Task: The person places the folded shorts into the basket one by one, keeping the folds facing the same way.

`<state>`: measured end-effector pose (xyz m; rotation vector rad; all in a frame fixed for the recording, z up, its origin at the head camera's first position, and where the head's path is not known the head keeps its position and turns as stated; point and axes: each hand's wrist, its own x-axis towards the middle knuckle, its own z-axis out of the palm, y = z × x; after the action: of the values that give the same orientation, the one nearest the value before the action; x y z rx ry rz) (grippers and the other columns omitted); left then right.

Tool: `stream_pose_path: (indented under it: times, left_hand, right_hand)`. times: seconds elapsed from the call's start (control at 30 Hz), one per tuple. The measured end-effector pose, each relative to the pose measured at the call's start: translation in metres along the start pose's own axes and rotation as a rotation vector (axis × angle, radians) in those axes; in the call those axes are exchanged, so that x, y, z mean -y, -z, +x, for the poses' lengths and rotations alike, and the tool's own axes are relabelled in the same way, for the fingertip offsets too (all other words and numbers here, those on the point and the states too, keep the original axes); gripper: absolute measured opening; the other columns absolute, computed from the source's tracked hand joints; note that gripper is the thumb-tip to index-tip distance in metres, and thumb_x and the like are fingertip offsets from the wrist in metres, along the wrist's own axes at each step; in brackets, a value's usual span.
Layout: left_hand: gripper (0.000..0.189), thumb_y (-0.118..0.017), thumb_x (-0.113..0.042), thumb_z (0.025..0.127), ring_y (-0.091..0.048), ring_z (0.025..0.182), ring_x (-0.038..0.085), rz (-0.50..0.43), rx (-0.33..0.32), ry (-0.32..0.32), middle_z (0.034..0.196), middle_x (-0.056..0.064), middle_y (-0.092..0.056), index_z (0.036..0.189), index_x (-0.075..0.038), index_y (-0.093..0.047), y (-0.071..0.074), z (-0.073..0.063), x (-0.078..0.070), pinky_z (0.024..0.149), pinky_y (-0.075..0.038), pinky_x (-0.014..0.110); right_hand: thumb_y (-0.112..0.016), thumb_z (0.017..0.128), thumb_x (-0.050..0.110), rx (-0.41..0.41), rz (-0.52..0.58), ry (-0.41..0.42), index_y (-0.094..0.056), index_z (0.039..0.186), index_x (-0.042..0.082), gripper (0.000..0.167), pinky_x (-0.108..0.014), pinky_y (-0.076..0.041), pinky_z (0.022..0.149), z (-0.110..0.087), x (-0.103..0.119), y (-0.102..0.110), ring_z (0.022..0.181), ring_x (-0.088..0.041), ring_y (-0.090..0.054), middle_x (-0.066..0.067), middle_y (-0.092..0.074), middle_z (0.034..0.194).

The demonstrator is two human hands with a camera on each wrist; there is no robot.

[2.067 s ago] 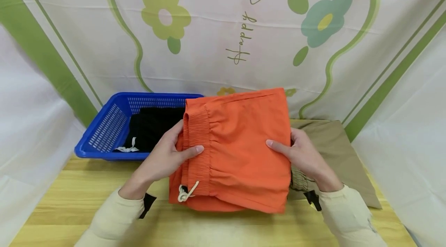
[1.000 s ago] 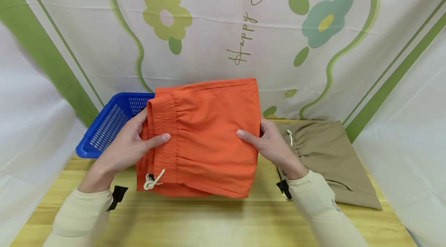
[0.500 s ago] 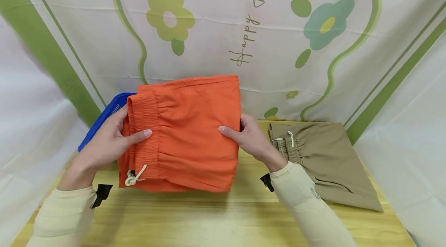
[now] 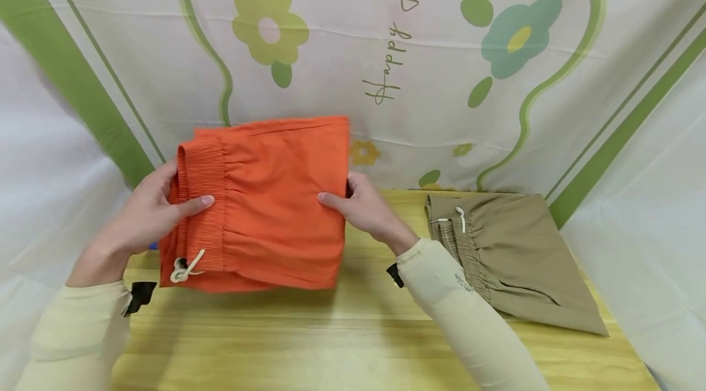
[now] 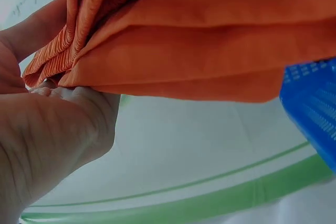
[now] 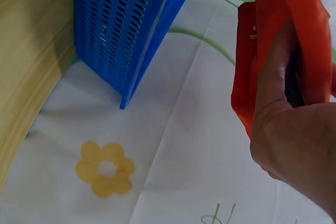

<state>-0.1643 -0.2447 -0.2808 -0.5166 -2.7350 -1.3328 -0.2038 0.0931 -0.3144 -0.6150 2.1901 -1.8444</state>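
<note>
Folded orange shorts [image 4: 281, 201] with a gathered waistband and a pale drawstring are held up in both hands at the left of the head view. My left hand [image 4: 146, 207] grips the waistband end, thumb on top and fingers underneath. At the opposite folded edge, my right hand [image 4: 366, 207] pinches the cloth between thumb and fingers. Behind the shorts stands a blue plastic basket [image 6: 123, 19], almost wholly hidden in the head view. The right wrist view shows the shorts raised higher than the tabletop, beside the basket.
Folded khaki shorts [image 4: 524, 250] with a white drawstring lie on the right of the wooden table [image 4: 309, 342]. A white curtain [image 4: 331, 41] with printed flowers hangs along the back, and white cloth closes both sides.
Both hands have carried the orange shorts leftward, from the middle of the table to in front of the basket, covering it and the black garment inside. The khaki shorts have come into full view.
</note>
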Motion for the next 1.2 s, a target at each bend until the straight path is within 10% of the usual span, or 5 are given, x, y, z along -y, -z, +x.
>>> stream_pose_path:
  times: [0.57,0.83,1.2]
  left_hand:
    - [0.071,-0.06,-0.011,0.103,-0.057,0.093,-0.007,0.066,0.052,0.141,0.137,0.03,-0.052,0.161,-0.005,-0.02,0.023,0.02,0.023,0.073,-0.054,0.023]
    - [0.078,-0.062,-0.012,0.102,-0.057,0.117,0.031,0.111,0.064,0.157,0.144,0.028,-0.048,0.164,-0.012,-0.015,0.033,0.037,0.03,0.075,-0.05,0.018]
    - [0.081,-0.058,-0.008,0.103,-0.047,0.126,0.051,0.119,0.124,0.211,0.149,0.033,-0.036,0.163,-0.007,-0.005,0.04,0.06,0.039,0.097,-0.046,0.064]
  right_hand:
    - [-0.066,0.099,0.008,0.025,-0.061,-0.039,-0.058,0.131,0.005,0.033,-0.033,-0.056,0.087,0.036,-0.001,-0.019,0.102,-0.02,-0.068,-0.008,-0.067,0.119]
    - [-0.068,0.098,0.01,0.003,-0.093,-0.073,-0.059,0.13,0.007,0.034,-0.032,-0.057,0.084,0.053,0.001,-0.022,0.101,-0.019,-0.067,-0.006,-0.067,0.118]
    - [-0.071,0.097,0.014,-0.084,-0.134,-0.144,-0.061,0.126,0.008,0.031,-0.033,-0.055,0.084,0.079,-0.008,-0.027,0.096,-0.016,-0.066,-0.002,-0.067,0.112]
